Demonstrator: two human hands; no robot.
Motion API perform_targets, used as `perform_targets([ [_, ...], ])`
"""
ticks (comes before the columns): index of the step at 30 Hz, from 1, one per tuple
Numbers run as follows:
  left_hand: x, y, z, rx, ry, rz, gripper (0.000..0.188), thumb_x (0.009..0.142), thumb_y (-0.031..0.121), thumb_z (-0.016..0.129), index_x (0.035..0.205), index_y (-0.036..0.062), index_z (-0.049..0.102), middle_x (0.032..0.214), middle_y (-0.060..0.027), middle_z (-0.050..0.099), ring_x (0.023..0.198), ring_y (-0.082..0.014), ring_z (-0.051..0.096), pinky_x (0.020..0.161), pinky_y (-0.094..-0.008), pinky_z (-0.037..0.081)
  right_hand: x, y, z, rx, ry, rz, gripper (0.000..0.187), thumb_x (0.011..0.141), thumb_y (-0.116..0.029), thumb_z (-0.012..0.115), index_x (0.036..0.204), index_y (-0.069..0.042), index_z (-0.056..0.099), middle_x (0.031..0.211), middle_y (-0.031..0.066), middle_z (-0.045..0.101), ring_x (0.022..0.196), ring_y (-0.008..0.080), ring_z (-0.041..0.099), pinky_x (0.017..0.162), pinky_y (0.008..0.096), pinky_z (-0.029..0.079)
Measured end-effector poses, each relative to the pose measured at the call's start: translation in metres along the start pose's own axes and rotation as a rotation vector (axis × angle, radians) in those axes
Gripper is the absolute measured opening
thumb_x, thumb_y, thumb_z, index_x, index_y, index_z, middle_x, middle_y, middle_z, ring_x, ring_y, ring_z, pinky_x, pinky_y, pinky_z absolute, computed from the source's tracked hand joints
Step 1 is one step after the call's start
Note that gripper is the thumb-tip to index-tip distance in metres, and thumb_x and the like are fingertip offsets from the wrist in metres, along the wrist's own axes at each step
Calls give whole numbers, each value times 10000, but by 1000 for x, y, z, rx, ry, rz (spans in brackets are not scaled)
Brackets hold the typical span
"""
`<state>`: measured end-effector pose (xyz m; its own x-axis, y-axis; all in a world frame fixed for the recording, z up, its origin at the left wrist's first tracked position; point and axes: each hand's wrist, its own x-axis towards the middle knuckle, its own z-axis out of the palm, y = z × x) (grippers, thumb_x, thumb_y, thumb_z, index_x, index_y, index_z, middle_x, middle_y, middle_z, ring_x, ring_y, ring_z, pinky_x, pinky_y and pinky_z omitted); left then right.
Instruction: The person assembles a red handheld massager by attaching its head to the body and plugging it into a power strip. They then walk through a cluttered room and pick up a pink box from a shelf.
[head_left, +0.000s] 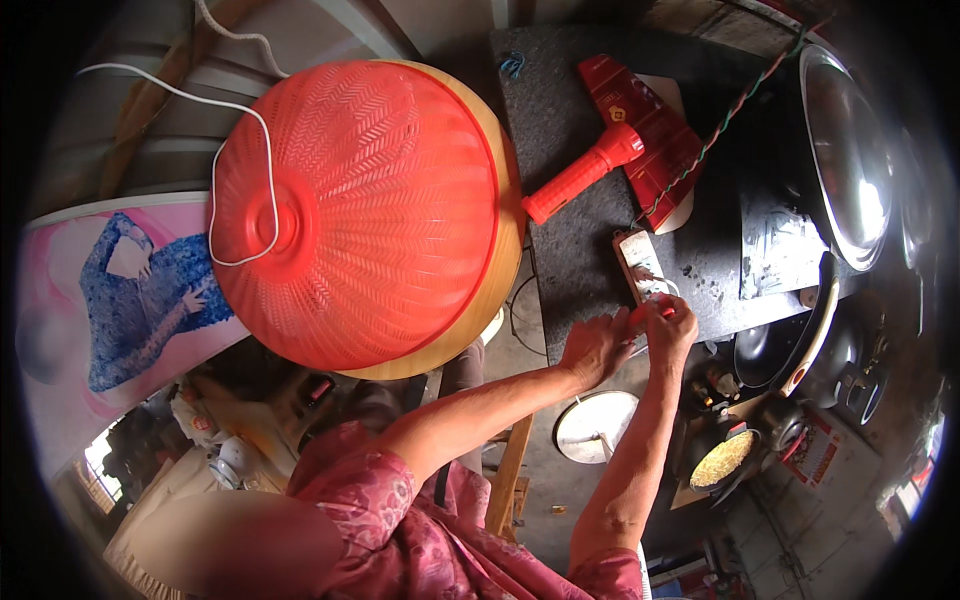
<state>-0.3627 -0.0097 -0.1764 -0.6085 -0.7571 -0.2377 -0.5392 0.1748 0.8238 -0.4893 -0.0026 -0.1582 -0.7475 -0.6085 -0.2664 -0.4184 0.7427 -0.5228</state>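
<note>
Red dome (385,215), dark tabletop (580,275), likely power strip (638,256), grey floor (560,480)

The short-sleeved top (440,545) is pinkish red and flower-patterned

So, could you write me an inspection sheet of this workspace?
Surface: dark speckled countertop, marked in places.
Job's things: small red piece; narrow whitish strip beside the hands.
Clutter: red flashlight and red packaging.
Hands: right hand at the small red piece; left hand close beside, exact grip unclear.
Cables: red-green twisted wire; white cord across the red dome cover.
Surroundings: round shiny metalware; wooden tabletop under the red dome cover.
</note>
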Motion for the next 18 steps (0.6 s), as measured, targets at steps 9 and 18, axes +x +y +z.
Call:
perform_targets([
  [9, -1, -5, 2, 84, -76, 21, 508, 758, 242, 609, 1165, 2, 422, 772, -145, 574, 710, -304, 565, 590, -419, 413, 2, 15, -1, 248, -93, 102, 164, 728, -106, 647, 849, 5, 650, 677, 88, 636, 597, 141, 588, 586, 279, 479],
  [18, -5, -9, 3, 17, -53, 15, 516, 773, 253, 584, 1197, 12, 418, 797, -141, 572, 727, -307, 571, 618, -424, 434, -1, 12, 4, -40, 23, -94, 143, 714, -118, 623, 792, -1, 643, 696, 168, 633, 635, 271, 630, 624, 343, 486],
])
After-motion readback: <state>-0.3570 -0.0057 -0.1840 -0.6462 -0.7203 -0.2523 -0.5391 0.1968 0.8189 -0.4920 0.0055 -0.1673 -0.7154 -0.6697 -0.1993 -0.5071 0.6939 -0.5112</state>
